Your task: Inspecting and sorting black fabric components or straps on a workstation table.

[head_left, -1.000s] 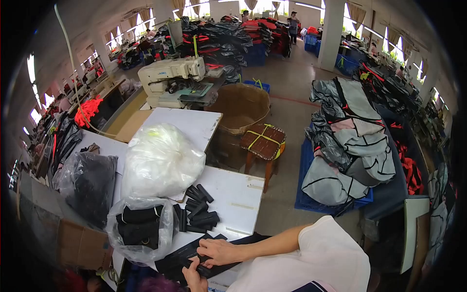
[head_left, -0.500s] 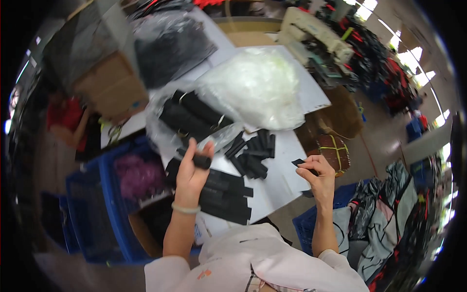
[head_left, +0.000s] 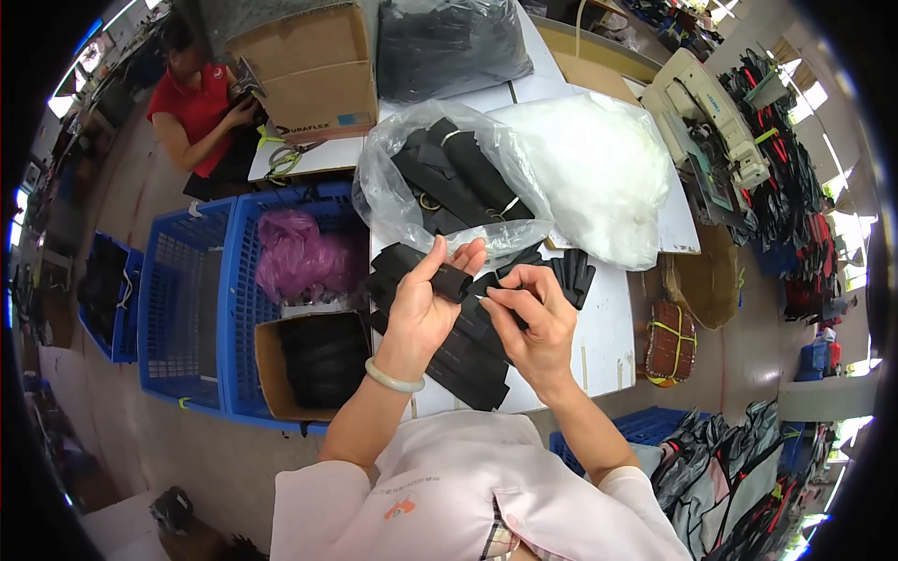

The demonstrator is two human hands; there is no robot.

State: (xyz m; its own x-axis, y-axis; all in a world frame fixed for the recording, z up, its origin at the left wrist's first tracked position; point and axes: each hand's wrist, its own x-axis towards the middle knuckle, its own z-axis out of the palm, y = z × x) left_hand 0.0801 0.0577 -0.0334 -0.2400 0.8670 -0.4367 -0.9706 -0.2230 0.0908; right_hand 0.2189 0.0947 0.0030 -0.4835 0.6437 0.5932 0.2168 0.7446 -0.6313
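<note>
Over the white table (head_left: 606,341), my left hand (head_left: 412,313) is palm up, its thumb and fingers curled round a short roll of black fabric (head_left: 452,282). Close against it, my right hand (head_left: 538,323) pinches a small black fabric piece (head_left: 484,283) at the end of the roll. Whether the two pieces are joined I cannot tell. Flat black strips (head_left: 468,365) lie beneath my hands. Behind my right hand is a pile of short black rolls (head_left: 575,276), partly hidden. Farther back, a clear plastic bag (head_left: 382,178) gapes around bundled black fabric rolls (head_left: 458,173).
A full white plastic bag (head_left: 599,178) lies right of the clear one, near a sewing machine (head_left: 702,112). Blue crates (head_left: 229,309) and an open carton (head_left: 271,374) stand at left. Scissors (head_left: 292,159) rest by a cardboard box (head_left: 309,56); a person in red (head_left: 196,103) sits beyond.
My right hand has come left with the small black piece to meet the roll in my left hand. The view has shifted, bringing the person in red into clearer sight.
</note>
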